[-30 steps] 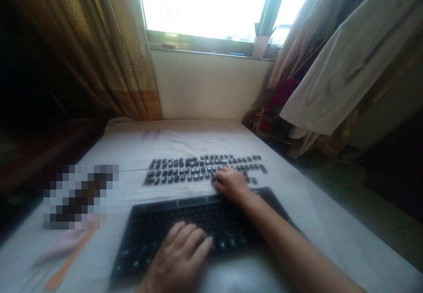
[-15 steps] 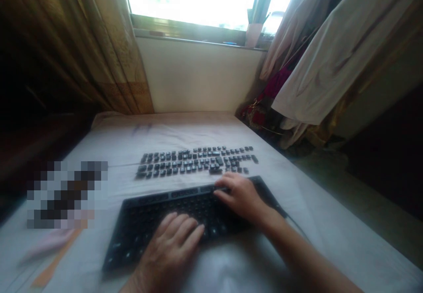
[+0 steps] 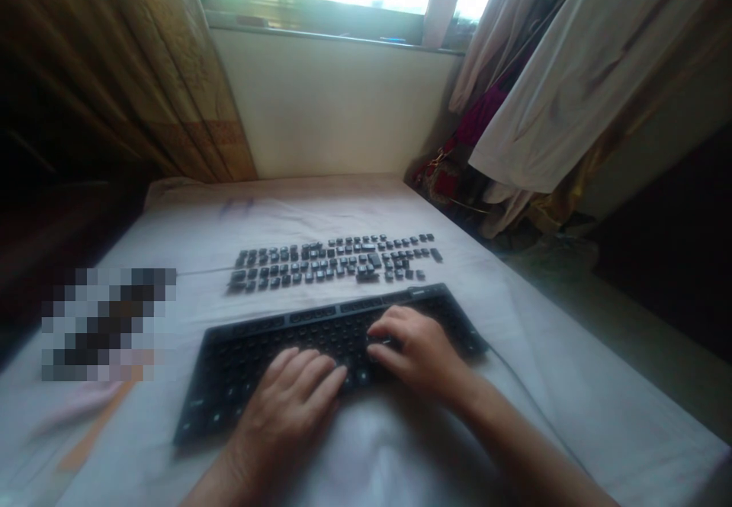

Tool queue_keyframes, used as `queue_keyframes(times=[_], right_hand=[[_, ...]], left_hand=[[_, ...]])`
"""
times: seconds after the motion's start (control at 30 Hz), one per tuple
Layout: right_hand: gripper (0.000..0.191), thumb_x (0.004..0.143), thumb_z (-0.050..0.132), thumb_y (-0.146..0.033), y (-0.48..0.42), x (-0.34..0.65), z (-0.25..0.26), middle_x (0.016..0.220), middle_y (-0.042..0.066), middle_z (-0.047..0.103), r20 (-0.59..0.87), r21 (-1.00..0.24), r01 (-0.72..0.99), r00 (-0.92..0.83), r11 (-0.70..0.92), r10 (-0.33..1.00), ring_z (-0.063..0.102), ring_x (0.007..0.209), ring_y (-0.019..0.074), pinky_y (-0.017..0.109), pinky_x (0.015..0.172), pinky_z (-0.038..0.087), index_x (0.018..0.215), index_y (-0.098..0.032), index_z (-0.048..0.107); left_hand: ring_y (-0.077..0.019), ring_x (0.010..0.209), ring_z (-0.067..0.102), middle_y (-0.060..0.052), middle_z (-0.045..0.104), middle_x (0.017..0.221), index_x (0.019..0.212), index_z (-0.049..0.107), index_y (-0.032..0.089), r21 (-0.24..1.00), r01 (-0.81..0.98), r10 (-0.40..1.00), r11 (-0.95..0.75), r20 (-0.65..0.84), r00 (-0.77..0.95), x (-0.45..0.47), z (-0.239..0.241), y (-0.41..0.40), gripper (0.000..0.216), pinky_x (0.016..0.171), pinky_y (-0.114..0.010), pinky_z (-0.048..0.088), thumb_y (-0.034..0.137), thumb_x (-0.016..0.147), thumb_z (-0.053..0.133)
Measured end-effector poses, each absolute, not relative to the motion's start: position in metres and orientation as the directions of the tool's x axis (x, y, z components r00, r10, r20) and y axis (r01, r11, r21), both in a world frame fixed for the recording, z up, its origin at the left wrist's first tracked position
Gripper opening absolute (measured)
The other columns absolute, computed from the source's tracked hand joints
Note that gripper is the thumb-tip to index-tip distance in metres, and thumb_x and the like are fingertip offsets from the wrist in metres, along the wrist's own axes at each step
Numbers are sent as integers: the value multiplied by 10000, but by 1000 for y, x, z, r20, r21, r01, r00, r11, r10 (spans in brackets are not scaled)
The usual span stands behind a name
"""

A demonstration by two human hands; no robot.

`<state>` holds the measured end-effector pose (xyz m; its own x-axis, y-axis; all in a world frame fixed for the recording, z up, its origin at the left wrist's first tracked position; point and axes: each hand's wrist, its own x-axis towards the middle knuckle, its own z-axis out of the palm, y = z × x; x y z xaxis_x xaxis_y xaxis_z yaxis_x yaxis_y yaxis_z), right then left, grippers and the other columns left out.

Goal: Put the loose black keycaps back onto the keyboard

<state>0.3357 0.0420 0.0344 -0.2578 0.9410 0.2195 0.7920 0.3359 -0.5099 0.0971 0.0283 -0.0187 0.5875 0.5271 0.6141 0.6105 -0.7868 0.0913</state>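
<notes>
Here's my left hand (image 3: 291,396) flat, unclenched, on the keyboard's (image 3: 325,332) near side; right hand (image 3: 420,347) over its right half, fingers narrow, contents I can't tell from afar. One stray knuckle could scatter those keycaps (image 3: 374,261) beyond the keyboard!

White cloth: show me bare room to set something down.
Bare cloth: between the keycaps and the wall; right of the cable, to the cloth's edge.

Crowded: the keycap rows; the keyboard under left hand and right hand; the left side around the orange strip.
</notes>
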Motion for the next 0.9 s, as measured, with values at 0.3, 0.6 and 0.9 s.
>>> queue_keyframes(times=[0.3, 0.6, 0.9], right_hand=[[83, 788, 749, -185, 37, 332, 30, 889, 57, 727, 163, -546, 760, -317, 353, 934, 670, 848, 207, 317, 771, 512, 871, -188, 753], [112, 799, 717, -168, 37, 331, 28, 887, 55, 728, 130, -534, 762, -355, 367, 926, 670, 849, 205, 311, 777, 511, 898, -192, 763], [94, 794, 719, -170, 38, 328, 31, 878, 50, 728, 100, -535, 773, -344, 342, 934, 666, 837, 194, 295, 757, 505, 876, -199, 756]], left_hand=[[-190, 1075, 615, -25, 718, 1097, 1145, 704, 257, 70, 629, 545, -774, 577, 608, 95, -18, 26, 261, 1099, -379, 346, 286, 1004, 486], [-186, 1089, 608, -20, 717, 1105, 1150, 703, 251, 100, 626, 562, -774, 564, 605, 97, -14, 25, 286, 1114, -366, 324, 301, 1025, 451], [-193, 1114, 589, -15, 703, 1121, 1209, 684, 296, 76, 616, 548, -784, 553, 628, 96, -13, 26, 296, 1128, -389, 309, 293, 1025, 453]])
